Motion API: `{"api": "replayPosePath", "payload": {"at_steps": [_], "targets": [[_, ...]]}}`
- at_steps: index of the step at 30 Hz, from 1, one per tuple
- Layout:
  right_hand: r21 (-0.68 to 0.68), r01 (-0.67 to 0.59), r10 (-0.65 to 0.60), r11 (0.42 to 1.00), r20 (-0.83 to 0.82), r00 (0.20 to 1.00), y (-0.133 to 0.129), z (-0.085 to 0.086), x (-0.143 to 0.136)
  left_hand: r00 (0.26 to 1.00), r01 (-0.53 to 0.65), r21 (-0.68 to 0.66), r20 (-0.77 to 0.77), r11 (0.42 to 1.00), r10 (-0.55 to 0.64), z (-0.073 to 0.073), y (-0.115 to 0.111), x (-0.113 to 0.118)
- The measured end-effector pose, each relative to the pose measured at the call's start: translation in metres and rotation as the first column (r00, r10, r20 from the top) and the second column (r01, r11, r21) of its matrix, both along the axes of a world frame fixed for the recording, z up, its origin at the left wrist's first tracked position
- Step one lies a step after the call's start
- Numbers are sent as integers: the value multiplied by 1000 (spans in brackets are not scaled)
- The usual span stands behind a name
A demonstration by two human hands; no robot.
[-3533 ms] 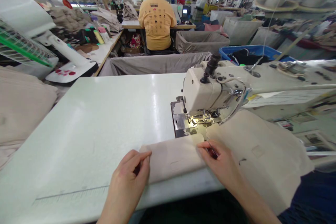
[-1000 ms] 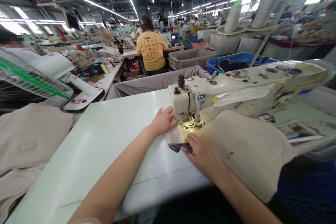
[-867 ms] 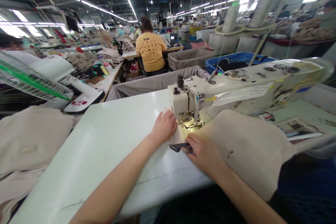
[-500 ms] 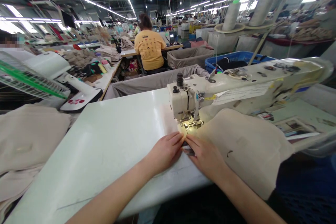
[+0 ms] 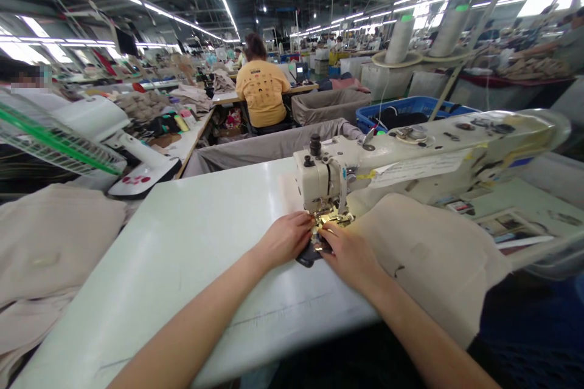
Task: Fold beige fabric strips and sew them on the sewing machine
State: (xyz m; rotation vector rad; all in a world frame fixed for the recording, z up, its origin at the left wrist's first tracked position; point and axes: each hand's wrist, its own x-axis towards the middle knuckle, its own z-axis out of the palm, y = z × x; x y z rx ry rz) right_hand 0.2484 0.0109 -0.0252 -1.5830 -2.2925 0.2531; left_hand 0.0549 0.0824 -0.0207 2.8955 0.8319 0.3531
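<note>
2 bare hands lie close together at the lit presser foot (image 5: 335,219) in the head view. The left hand (image 5: 287,238) is on its left, fingers bent at the front of the sewing machine (image 5: 314,179); the right hand (image 5: 353,255) is just beside it, near a dark object (image 5: 308,257) too hidden to name. Whether either grips cloth or only presses it, I cannot tell.

The beige cloth (image 5: 433,261) spreads to the right of the needle, with a small dark mark on it; a pale piece (image 5: 287,191) shows left of the machine head. The cloth looks light, soft and limp, not fragile but apt to wrinkle; flat fingertips near its edge, clear of the needle, would suit it best.

The tabletop (image 5: 219,225) is smooth, pale and glossy, so cloth should slide easily. More beige cloth (image 5: 59,243) is heaped at left. Beyond are a fan (image 5: 55,134), a blue basket (image 5: 365,118), 2 thread cones and a seated person in yellow (image 5: 262,91), under strip lights.
</note>
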Motion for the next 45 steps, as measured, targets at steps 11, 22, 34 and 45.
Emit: {"api": "replayPosePath", "payload": {"at_steps": [11, 22, 34, 45], "targets": [[52, 90, -86, 995, -83, 993, -29, -19, -2, 987, -143, 42, 81, 989, 139, -12, -7, -3], [92, 38, -13, 995, -256, 967, -41, -21, 19, 958, -221, 43, -177, 974, 225, 6, -90, 22], [84, -23, 28, 996, -54, 998, -51, -26, 13, 980, -137, 74, -133, 988, 146, 5, -91, 18], [-10, 11, -10, 1000, 71, 997, -22, -10, 8, 992, -118, -18, -57, 993, 117, -1, -57, 13]]}}
